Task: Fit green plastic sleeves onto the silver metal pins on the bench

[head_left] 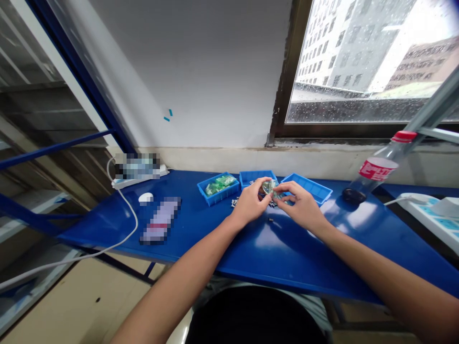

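Observation:
Over the blue table, my left hand (251, 199) is closed on a small clear plastic bag (267, 186) with pieces in it. My right hand (299, 203) pinches the right side of the same bag, thumb and fingers close together. Beneath and beside the hands lie several small metal parts (234, 202), partly hidden by the fingers. One small part (270, 220) lies apart, nearer the front edge. Behind the hands are a blue tray (255, 177) and, to the right, another blue tray (314, 188). On the left a blue tray (218, 197) holds green and clear bags.
A bottle with a red cap (378, 168) stands at the right on the blue table (201, 239). A blurred flat object (163, 220), a white round item (145, 198) and a white cable (133, 229) are at the left. A wall and window stand behind.

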Action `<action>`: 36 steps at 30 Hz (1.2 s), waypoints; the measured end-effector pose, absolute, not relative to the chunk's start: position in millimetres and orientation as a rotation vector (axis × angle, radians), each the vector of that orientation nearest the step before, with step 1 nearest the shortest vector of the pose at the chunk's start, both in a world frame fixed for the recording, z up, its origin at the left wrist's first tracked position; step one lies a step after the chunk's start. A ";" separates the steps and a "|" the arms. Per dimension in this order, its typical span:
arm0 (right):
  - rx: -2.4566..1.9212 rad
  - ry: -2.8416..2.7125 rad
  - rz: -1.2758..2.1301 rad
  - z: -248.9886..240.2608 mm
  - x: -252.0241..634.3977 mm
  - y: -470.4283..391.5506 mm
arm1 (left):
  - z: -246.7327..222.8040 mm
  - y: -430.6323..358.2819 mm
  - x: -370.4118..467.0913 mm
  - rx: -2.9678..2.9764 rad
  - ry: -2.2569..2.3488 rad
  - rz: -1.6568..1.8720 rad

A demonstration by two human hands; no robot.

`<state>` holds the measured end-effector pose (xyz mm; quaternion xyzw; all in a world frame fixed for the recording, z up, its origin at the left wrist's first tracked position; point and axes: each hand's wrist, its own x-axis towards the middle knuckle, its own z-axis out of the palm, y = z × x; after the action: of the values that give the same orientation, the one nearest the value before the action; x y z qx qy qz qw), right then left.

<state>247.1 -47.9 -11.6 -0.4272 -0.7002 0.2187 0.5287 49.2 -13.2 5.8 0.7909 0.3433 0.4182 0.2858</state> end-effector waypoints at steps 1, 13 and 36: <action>-1.025 -1.667 0.533 -12.1 246.6 -47.9 | 5.5 -12.8 48.8 2.127 0.935 1.121; -1.080 -1.543 0.501 -18.1 247.3 -43.3 | 7.6 -12.7 47.2 2.100 0.940 1.096; -1.112 -1.402 0.844 -4.8 246.9 -48.3 | -2.8 -11.1 51.7 2.438 0.744 1.056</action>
<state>246.9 -48.3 -4.8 -0.4698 -0.5920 0.3565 0.5493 51.7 -11.1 -2.8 0.8676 0.2647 0.3757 0.1900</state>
